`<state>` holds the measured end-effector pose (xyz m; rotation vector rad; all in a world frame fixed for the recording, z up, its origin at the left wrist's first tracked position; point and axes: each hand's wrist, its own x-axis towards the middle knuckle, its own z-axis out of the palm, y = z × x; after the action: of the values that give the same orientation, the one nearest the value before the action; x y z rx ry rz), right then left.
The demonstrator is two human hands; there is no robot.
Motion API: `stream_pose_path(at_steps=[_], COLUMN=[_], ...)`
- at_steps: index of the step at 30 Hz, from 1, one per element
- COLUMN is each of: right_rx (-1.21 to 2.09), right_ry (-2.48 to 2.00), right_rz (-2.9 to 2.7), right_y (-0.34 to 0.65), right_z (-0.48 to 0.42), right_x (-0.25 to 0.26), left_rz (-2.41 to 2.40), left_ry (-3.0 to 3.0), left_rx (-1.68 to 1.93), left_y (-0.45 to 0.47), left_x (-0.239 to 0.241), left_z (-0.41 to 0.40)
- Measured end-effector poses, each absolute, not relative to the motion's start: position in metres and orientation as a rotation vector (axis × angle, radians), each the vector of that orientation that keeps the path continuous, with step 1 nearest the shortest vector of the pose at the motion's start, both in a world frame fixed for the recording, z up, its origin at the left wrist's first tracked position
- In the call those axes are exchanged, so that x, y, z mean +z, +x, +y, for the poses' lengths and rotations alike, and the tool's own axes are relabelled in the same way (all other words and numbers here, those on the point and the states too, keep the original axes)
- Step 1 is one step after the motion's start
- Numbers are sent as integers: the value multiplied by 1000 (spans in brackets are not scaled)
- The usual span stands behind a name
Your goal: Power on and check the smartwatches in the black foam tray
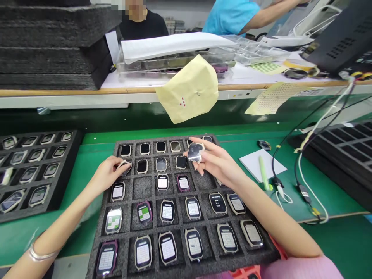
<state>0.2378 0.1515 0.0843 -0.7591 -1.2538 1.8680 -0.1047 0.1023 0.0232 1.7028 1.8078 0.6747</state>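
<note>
A black foam tray (128,248) with many square pockets lies before me on the green belt. Several pockets hold smartwatch bodies, some with lit screens, some dark. My right hand (216,162) holds one watch body (194,152) pinched in its fingers above the tray's far right part. My left hand (109,172) reaches to the tray's left side, fingers closed around another watch body (125,167) at its pocket in the second row.
A second foam tray (62,178) of watches lies at the left. White paper (263,164) with a green pen (264,172) and cables (302,182) lie to the right. Across the belt, two people stand behind a shelf with clear trays and stacked black foam (49,46).
</note>
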Motion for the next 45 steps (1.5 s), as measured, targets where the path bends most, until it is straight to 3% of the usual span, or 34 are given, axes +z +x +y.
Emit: stream_pose_path(at_steps=[5, 11, 24, 45], right_rx=[1918, 2024, 2208, 2146], right_ry=[-677, -566, -572, -697], right_rz=[-1385, -1434, -1391, -1383], right_y=[228, 213, 206, 206], right_z=[155, 156, 157, 150], right_x=[87, 87, 71, 67], left_rz=[1286, 1005, 1373, 1336], left_ry=[995, 807, 1440, 1758], left_rx=[1115, 1205, 1070, 979], left_y=[-79, -38, -30, -23], left_x=[55, 79, 72, 68], left_z=[99, 99, 90, 86])
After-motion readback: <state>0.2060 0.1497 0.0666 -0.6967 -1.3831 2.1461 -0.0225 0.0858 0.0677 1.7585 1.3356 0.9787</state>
